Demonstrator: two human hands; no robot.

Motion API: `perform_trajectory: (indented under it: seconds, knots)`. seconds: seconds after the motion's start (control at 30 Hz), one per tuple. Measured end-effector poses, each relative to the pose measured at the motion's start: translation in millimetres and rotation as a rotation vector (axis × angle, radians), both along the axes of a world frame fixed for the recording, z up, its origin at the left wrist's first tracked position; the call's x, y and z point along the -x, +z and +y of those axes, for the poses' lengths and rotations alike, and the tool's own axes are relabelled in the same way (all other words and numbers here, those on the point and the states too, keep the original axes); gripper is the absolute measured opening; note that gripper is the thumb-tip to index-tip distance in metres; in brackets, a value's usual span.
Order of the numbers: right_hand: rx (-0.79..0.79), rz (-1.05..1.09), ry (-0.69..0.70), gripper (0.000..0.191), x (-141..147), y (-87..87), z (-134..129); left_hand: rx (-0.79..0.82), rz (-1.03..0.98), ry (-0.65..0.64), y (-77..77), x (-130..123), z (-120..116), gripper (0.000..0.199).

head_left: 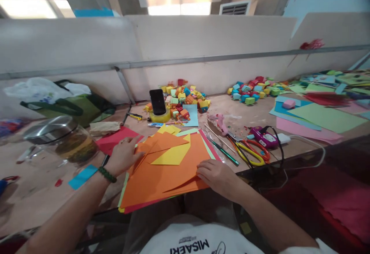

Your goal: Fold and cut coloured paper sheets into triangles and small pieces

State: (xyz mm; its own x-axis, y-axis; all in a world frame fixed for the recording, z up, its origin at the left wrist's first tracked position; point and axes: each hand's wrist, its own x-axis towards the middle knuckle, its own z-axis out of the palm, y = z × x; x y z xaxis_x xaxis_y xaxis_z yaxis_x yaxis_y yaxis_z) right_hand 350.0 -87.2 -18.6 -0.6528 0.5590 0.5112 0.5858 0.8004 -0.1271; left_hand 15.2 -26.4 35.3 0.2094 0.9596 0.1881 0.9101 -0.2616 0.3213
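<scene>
A stack of coloured sheets lies at the table's front edge, with an orange sheet [173, 169] on top. My left hand [123, 154], a dark green bracelet at its wrist, grips the left side of the orange paper between bent fingers and thumb. At the stack's right edge, my right hand [217, 175] has its fingers curled over the orange paper, its thumb hidden. One orange edge rises slightly beside those fingers. Between the hands are a yellow paper piece [172, 155] and smaller orange pieces [162, 142]. Red paper [117, 140] is just beyond my left hand.
A glass jar [75, 142] and blue paper strip [83, 177] are on the left. Behind the stack, a phone [157, 101] leans near piled paper cubes [185, 99]. Scissors [251, 152], a green craft knife [224, 150], a pink glue gun [221, 125] and a purple device [264, 137] lie right.
</scene>
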Motion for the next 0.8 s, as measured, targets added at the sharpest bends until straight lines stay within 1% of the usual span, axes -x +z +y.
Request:
perform_trajectory:
  seconds: [0.03, 0.1, 0.2, 0.27, 0.3, 0.37, 0.47, 0.5, 0.57, 0.63, 0.73, 0.8]
  knots:
    - [-0.025, -0.015, -0.005, 0.015, 1.7, 1.4, 0.4, -0.069, 0.048, -0.028, 0.1, -7.0, -7.0, 0.056]
    - [-0.068, -0.047, -0.015, 0.016, 5.9, 6.6, 0.4, -0.117, 0.109, -0.166, -0.1, -27.3, -25.2, 0.051]
    - [-0.113, -0.055, 0.001, 0.016, 14.4, 20.4, -1.5, -0.065, 0.130, -0.364, -2.3, -61.9, -53.1, 0.048]
    - [-0.104, -0.014, 0.025, 0.018, 19.4, 29.9, -3.0, 0.006, 0.078, -0.430, -3.8, -78.5, -65.0, 0.033]
    - [-0.085, 0.026, 0.031, 0.018, 21.1, 33.6, -3.3, 0.032, 0.030, -0.418, -4.2, -83.4, -68.1, 0.029]
    - [-0.031, 0.149, 0.015, 0.013, 22.3, 37.9, -2.4, 0.063, -0.093, -0.365, -4.4, -86.4, -70.1, 0.032]
    - [0.061, 0.374, -0.055, 0.042, 21.2, 36.6, 3.0, 0.097, -0.327, -0.277, -4.1, -80.7, -70.0, 0.030]
    - [0.095, 0.442, -0.075, 0.045, 21.0, 35.1, 5.4, 0.140, -0.402, -0.262, -4.3, -78.2, -70.6, 0.031]
    - [0.166, 0.557, -0.080, 0.038, 22.0, 32.4, 10.1, 0.282, -0.562, -0.254, -5.0, -74.7, -73.2, 0.038]
    - [0.226, 0.637, -0.049, 0.032, 24.3, 31.8, 13.8, 0.463, -0.743, -0.271, -6.0, -74.1, -76.7, 0.045]
    - [0.304, 0.670, 0.011, 0.033, 27.2, 35.0, 17.2, 0.671, -0.961, -0.301, -7.7, -76.7, -80.5, 0.049]
    - [0.378, 0.652, 0.005, 0.039, 27.4, 38.1, 18.6, 0.744, -1.015, -0.300, -8.8, -79.0, -81.5, 0.050]
